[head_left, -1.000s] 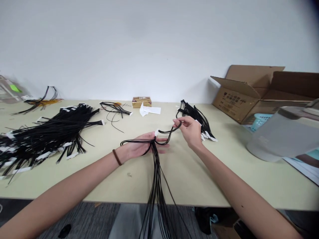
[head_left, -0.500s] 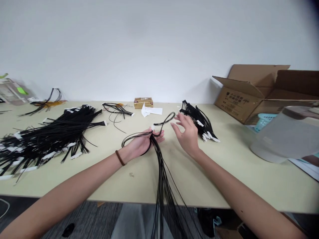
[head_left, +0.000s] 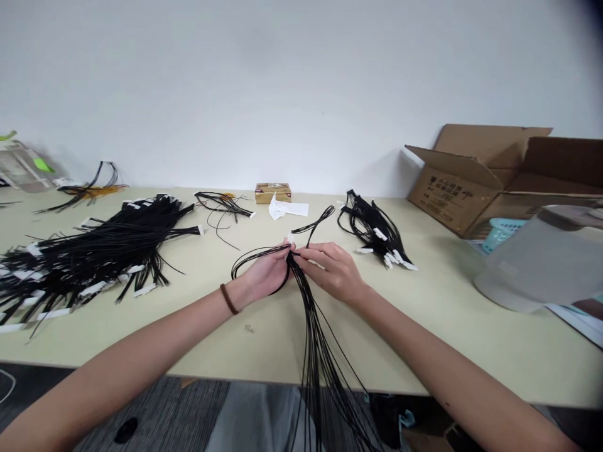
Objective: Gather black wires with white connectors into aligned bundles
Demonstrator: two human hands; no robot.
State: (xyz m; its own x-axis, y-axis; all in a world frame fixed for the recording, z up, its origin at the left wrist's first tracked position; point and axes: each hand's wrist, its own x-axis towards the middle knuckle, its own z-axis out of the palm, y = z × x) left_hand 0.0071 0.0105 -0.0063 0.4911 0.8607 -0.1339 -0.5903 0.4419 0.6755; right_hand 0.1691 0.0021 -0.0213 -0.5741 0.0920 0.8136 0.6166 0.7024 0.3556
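Observation:
My left hand point(head_left: 269, 272) is closed round a bundle of black wires point(head_left: 315, 339) above the table's middle; the wires hang down past the front edge. A loop of wire point(head_left: 252, 256) sticks out to the left of that hand. My right hand point(head_left: 330, 270) pinches the same bundle just right of the left hand, where the strands meet. A free wire end with a white connector point(head_left: 315, 227) curls up behind both hands.
A large heap of black wires point(head_left: 89, 248) lies at the left, a smaller pile point(head_left: 374, 229) behind my right hand. An open cardboard box point(head_left: 490, 176), a blue basket point(head_left: 502, 231) and a grey container point(head_left: 541, 257) stand at the right. A small brown box point(head_left: 272, 191) sits by the wall.
My right hand let go of the wire end it held up, opened, then came back left and closed on the bundle beside my left hand. The left hand stayed put.

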